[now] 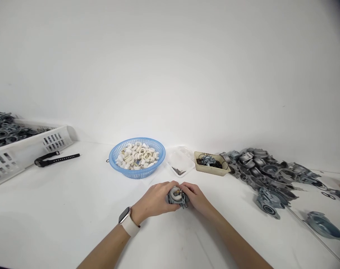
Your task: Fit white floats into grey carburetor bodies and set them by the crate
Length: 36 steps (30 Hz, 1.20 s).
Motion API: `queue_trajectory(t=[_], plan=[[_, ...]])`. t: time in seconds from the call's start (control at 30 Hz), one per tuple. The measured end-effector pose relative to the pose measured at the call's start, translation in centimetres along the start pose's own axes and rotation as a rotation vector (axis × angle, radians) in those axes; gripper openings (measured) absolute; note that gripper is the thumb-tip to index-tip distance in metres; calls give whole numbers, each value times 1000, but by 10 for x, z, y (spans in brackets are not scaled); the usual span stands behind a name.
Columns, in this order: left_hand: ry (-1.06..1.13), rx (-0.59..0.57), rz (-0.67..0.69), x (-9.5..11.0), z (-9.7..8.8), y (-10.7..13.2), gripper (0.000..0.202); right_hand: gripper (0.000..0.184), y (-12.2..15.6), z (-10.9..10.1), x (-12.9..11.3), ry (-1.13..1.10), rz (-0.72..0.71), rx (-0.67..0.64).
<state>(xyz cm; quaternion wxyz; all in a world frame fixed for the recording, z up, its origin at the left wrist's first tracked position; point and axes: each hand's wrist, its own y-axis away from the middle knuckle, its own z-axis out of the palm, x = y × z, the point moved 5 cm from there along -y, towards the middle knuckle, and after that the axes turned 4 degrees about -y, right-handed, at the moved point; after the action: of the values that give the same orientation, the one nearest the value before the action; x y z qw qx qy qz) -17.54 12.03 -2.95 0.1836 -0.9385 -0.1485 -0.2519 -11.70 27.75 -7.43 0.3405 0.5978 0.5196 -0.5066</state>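
Observation:
Both of my hands hold a small grey metal carburetor body (pixel 176 197) with a white float on top, resting on the white table (pixel 74 209). My left hand (pixel 153 201), with a white watch on the wrist, grips its left side with curled fingers. My right hand (pixel 196 197) closes on its right side, fingertips at the top of the part.
A blue basket (pixel 137 157) of white floats sits just beyond my hands. To its right are a clear tray (pixel 180 164) of small pins and a beige tray (pixel 211 163) of small parts. Grey metal castings (pixel 265 173) pile at the right. A white crate (pixel 24 147) and black wristwatch (pixel 55 159) lie left.

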Motion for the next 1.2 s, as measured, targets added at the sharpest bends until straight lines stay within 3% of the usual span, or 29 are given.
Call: queue_trajectory(t=[0.63,1.2], plan=[[13,-9,-15,4,-2,1,36,46,1,-1,2,22,8,5],[12,-7,1,0,0,1,44,45,3,1,-1,28,13,-14]])
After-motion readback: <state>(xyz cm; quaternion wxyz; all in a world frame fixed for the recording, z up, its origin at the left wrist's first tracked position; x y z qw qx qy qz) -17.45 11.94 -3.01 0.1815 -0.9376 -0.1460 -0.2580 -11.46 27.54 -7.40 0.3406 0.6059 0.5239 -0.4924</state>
